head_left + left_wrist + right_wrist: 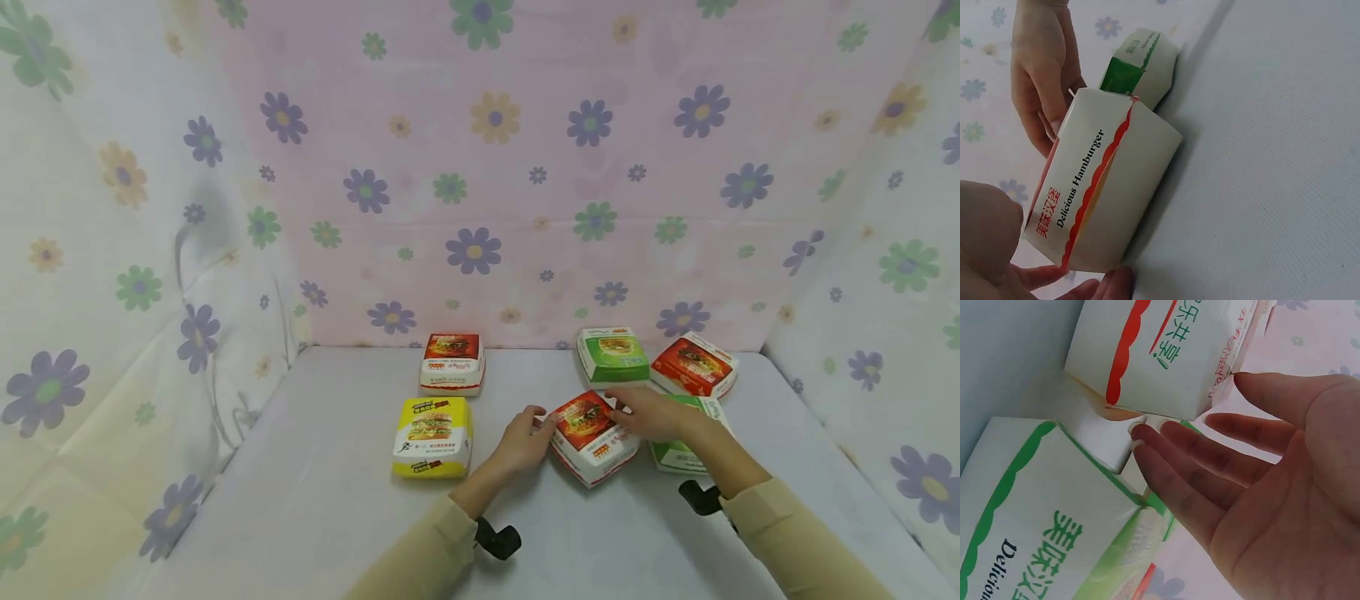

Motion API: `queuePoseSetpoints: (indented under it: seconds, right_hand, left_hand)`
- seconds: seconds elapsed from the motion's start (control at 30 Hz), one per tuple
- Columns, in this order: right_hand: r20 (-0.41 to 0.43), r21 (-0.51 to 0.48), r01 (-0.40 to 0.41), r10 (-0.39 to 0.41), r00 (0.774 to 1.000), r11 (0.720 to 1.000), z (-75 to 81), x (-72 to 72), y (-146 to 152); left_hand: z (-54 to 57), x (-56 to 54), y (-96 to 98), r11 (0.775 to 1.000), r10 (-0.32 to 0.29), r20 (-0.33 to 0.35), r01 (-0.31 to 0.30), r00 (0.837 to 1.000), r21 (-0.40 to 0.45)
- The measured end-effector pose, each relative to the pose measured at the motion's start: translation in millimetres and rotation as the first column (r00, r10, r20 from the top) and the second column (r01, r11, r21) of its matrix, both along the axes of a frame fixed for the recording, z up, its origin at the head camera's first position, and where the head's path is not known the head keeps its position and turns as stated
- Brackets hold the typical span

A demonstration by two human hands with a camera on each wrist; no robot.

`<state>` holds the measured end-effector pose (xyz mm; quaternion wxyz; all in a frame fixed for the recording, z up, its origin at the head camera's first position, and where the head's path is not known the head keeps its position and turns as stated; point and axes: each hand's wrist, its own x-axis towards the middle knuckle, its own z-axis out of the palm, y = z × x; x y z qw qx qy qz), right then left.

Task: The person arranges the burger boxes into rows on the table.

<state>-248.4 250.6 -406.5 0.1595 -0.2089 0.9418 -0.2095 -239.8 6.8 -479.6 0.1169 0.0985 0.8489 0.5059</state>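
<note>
A red-and-white hamburger box [592, 440] lies turned at an angle on the table between the two hands. At its left corner, my left hand [527, 439] holds it, the thumb by the upper edge and the fingertips low along the side in the left wrist view. My right hand [651, 414] is at the opposite corner, reaching over a green-and-white hamburger box [678, 457]. In the right wrist view its thumb tip meets the red-trimmed box [1147, 356], while the other fingers stretch out fairly straight below that corner.
Behind stand another green box [615, 358] and a red box [697, 367]. On the left, a red-and-white box [452, 375] sits behind a yellow burger box [432, 442]. Flowered cloth [472, 287] rises along the back and sides of the white table [315, 500].
</note>
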Motion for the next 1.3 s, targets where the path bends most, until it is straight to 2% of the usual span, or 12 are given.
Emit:
queuePoseSetpoints:
  seconds: [0.13, 0.27, 0.5, 0.6, 0.73, 0.93, 1.2, 1.3]
  right_hand:
    - [-0.011, -0.020, 0.005, -0.005, 1.000, 1.000, 4.7, 1.2, 0]
    - [0.002, -0.087, 0.026, -0.026, 1.000, 0.996, 4.5, 0.9, -1]
    - [0.115, -0.197, 0.099, -0.077, 0.990, 0.975, -8.9, -0.1, 1]
    - [0.125, -0.212, 0.118, -0.093, 0.988, 0.970, -13.8, -1.3, 2]
    - [0.116, -0.209, 0.111, -0.088, 0.989, 0.972, -18.8, -3.4, 0]
    - [0.128, -0.202, 0.143, -0.119, 0.985, 0.969, -23.8, -2.1, -3]
    - [0.091, -0.188, 0.150, -0.135, 0.987, 0.971, -21.4, 1.5, -5]
    - [0.069, -0.180, 0.169, -0.159, 0.985, 0.969, -22.5, 3.6, -8]
  left_hand:
    - [-0.6, 2.3, -3.5, 0.999, -0.031, 0.031, 0.032, 0.999, -0.014]
    - [-2.6, 10.0, -6.0, 0.998, -0.048, 0.049, 0.049, 0.998, -0.029]
    - [-3.4, 30.9, -1.0, 0.999, -0.039, 0.089, 0.040, 0.995, -0.005]
    - [-1.9, 35.5, 1.6, 1.000, -0.030, 0.096, 0.030, 0.995, 0.008]
    - [0.3, 36.5, 2.2, 1.000, -0.012, 0.096, 0.010, 0.995, 0.019]
    - [0.4, 35.8, 4.5, 0.999, 0.000, 0.096, -0.003, 0.995, 0.033]
    - [2.8, 34.7, 10.6, 1.000, 0.010, 0.062, -0.011, 0.998, 0.019]
    - [2.3, 31.4, 8.8, 1.000, 0.005, 0.077, -0.007, 0.997, 0.024]
